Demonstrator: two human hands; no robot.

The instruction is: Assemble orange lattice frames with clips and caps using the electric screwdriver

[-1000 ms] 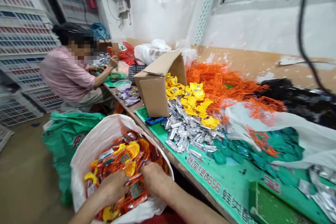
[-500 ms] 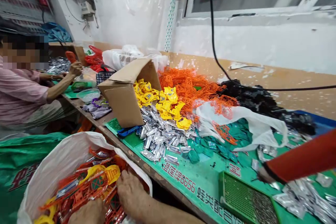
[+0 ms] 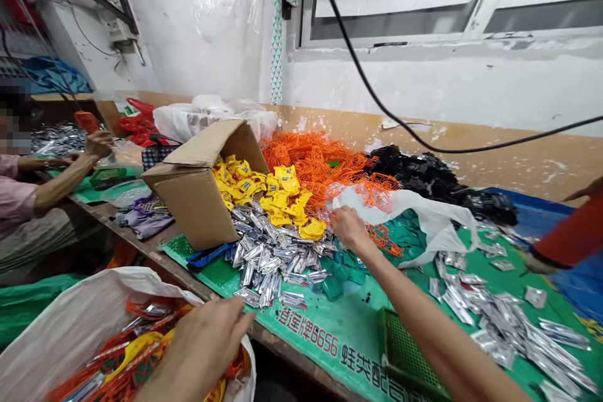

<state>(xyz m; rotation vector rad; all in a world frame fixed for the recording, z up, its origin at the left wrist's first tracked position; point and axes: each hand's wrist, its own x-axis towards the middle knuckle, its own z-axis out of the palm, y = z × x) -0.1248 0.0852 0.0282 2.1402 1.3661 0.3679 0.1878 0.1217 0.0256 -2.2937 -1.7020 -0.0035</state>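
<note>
My left hand (image 3: 202, 336) is over the rim of a white sack (image 3: 155, 279), fingers stretched out to the right and nothing seen in them. Inside the sack lie orange openwork plastic pieces (image 3: 101, 358), yellow pieces (image 3: 129, 352) and silver packets. Across the table, my right hand (image 3: 347, 226) reaches to the edge of the orange plastic pile (image 3: 311, 163), beside a white plastic bag (image 3: 424, 207). Its fingers are curled, and what they hold, if anything, is hidden. Yellow plastic pieces (image 3: 282, 191) and silver packets (image 3: 268, 257) lie just left of it.
A tipped cardboard box (image 3: 188, 201) spills the yellow pieces. Teal packets (image 3: 405, 232), a green basket (image 3: 405, 352) and more silver packets (image 3: 509, 320) lie rightward. An orange-red tool (image 3: 570, 232) hangs at right. A black cable (image 3: 367, 85) crosses above. A co-worker's arm (image 3: 66, 182) is at left.
My right hand has left the sack and reached out to the orange pile. The left hand has risen from the sack's contents to its rim. The view has swung right.
</note>
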